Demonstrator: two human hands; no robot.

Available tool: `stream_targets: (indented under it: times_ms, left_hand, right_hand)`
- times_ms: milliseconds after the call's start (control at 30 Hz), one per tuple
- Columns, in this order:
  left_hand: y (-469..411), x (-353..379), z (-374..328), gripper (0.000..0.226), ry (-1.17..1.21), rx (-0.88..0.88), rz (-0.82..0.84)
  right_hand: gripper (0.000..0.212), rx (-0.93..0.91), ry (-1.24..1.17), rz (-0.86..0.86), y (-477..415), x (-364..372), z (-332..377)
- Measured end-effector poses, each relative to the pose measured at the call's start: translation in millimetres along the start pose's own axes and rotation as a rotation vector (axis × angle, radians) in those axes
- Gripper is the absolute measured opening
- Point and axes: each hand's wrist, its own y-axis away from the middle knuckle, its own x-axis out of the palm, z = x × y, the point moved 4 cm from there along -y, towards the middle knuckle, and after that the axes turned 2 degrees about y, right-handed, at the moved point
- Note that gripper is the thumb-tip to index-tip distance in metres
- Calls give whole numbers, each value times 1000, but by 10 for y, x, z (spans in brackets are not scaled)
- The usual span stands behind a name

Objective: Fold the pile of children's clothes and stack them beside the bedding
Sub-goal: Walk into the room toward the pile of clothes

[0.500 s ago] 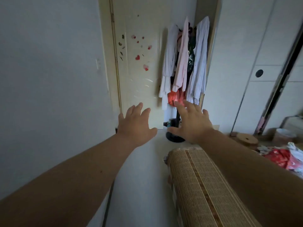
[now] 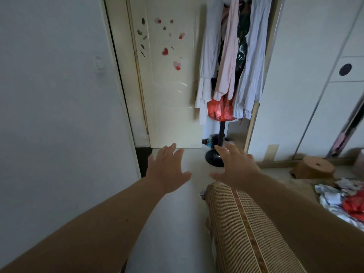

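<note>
Both my arms reach straight ahead, palms down, fingers spread. My left hand and my right hand hold nothing and hover in the air above the pale floor. A crumpled pile of clothes, white, grey and red, lies at the right edge, well to the right of my right forearm. A rolled bamboo mat lies under my right forearm, its near end pointing towards the door.
A cream door with heart stickers stands ahead. A coat stand beside it carries hanging shirts and a red bag. White wardrobe doors fill the right. An upturned brown tub sits on the floor. A white wall bounds the left.
The view has tilted down, so both hands now sit lower against the floor and door base. Both hands stay spread and hold nothing.
</note>
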Motion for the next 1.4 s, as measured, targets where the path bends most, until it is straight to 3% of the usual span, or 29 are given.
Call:
stream_targets:
  times_ms: [300,733,1000,1400]
  left_hand:
    - [-1288,417,582,77,-19,40,78]
    - [-3306,790,1399,78,43,139,195]
    - [-4537,1304,1345,76,74,199,223]
    - [-6934,1966,555,72,120,362,259]
  right_hand:
    - [87,-12,-12,48,-1313,554,4]
    - [83,117,-34,82,-3280,1106,55]
    - [82,181,-41,112,-4278,1410,-467]
    - [76,290,-74,144,-6126,1731,-1921]
